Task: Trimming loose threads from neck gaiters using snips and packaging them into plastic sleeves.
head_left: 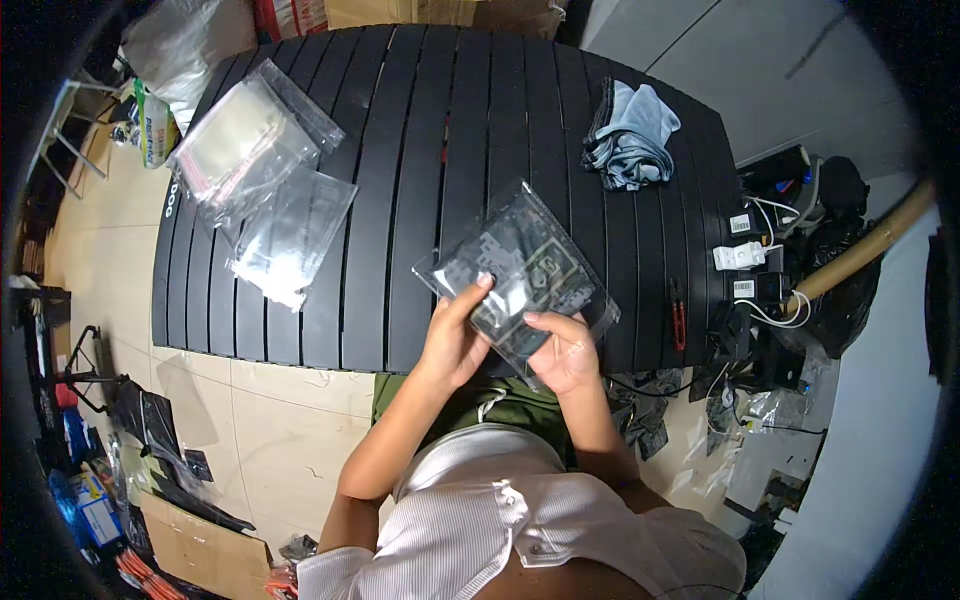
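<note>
A clear plastic bag (520, 265) with a flat, dark, grey-patterned folded item inside is held above the near edge of the black slatted table (420, 140). My left hand (457, 335) grips the bag's lower left side, its thumb lying on top. At the bag's lower right edge my right hand (564, 350) pinches it, thumb on top and fingers partly hidden beneath. The bag is tilted, with one corner pointing away from me. What the item inside is cannot be made out fully through the glare.
Several clear empty plastic bags (245, 140) lie in a loose stack on the table's left. A crumpled blue-grey cloth (635, 135) sits at the far right. Red-handled snips (678, 315) lie near the right edge, beside white plugs and cables (742, 256).
</note>
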{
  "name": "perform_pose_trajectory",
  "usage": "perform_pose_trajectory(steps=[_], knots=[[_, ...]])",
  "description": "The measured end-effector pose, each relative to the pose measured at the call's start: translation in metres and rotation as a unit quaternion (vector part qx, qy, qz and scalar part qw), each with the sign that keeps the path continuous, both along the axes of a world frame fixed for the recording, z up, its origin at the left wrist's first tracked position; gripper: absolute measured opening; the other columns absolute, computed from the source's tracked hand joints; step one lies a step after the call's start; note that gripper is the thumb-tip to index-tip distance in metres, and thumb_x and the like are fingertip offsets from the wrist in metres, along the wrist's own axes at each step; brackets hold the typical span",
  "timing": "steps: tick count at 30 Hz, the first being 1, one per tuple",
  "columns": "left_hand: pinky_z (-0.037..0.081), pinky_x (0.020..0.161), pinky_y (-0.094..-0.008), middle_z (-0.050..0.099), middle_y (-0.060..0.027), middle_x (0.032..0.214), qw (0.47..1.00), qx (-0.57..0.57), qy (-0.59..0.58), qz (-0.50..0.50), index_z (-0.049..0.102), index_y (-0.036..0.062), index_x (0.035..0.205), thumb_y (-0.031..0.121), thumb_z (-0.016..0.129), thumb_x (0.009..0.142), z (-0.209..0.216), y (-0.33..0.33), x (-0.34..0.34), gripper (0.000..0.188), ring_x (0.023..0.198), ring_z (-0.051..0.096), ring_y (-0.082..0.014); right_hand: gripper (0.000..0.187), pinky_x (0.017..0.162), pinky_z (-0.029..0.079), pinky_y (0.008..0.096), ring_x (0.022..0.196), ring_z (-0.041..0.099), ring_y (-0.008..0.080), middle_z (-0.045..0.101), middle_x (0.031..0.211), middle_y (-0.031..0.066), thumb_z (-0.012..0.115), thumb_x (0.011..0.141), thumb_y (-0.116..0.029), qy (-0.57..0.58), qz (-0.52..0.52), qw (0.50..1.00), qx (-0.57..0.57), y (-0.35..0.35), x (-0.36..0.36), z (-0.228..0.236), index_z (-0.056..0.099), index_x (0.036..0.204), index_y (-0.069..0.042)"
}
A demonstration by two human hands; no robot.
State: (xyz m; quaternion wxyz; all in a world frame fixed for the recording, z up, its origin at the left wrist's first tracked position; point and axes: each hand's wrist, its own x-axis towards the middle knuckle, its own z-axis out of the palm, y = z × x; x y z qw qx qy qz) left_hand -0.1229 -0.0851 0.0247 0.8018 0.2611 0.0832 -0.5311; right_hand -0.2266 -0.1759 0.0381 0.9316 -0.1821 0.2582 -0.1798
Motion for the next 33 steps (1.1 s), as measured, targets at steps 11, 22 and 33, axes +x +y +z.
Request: perform_pose_trajectory(steps=[11, 22, 33], knots=[[0.05, 0.079, -0.0334, 0.059, -0.0088, 0.101, 1.0, -0.012, 0.005, -0.002, 0.05, 0.0023, 0.108, 0.006, 0.058, 0.082, 0.003, 0.007, -0.005, 0.027, 0.092, 0.059, -0.0191, 0.048, 0.092, 0.045, 0.0393, 0.104, 0.056, 0.0275, 0.057, 0.111, 0.0163, 0.044, 0.071, 0.013, -0.022, -0.004, 1.0, 0.019, -0.002, -0.001, -0.005, 0.049, 0.117, 0.002], [0.047, 0.087, -0.0353, 0.059, -0.0164, 0.107, 0.998, -0.025, 0.038, -0.046, 0.048, -0.0074, 0.112, 0.005, 0.052, 0.084, -0.009, 0.009, -0.004, 0.032, 0.1, 0.058, -0.0231, 0.048, 0.098, 0.039, 0.0404, 0.11, 0.052, 0.0296, 0.053, 0.117, 0.018, 0.045, 0.072, 0.007, -0.048, 0.016, 0.999, -0.013, -0.004, -0.006, -0.001, 0.044, 0.12, 0.005], [0.039, 0.098, -0.0433, 0.05, -0.0256, 0.12, 0.974, -0.164, 0.14, -0.07, 0.037, -0.0141, 0.121, 0.0, 0.047, 0.081, -0.014, 0.025, 0.02, 0.043, 0.109, 0.052, -0.0328, 0.05, 0.097, 0.037, 0.04, 0.127, 0.035, 0.0268, 0.052, 0.121, 0.0183, 0.053, 0.076, 0.003, 0.209, 0.134, 0.565, -0.787, -0.042, -0.08, 0.012, 0.047, 0.125, -0.004]])
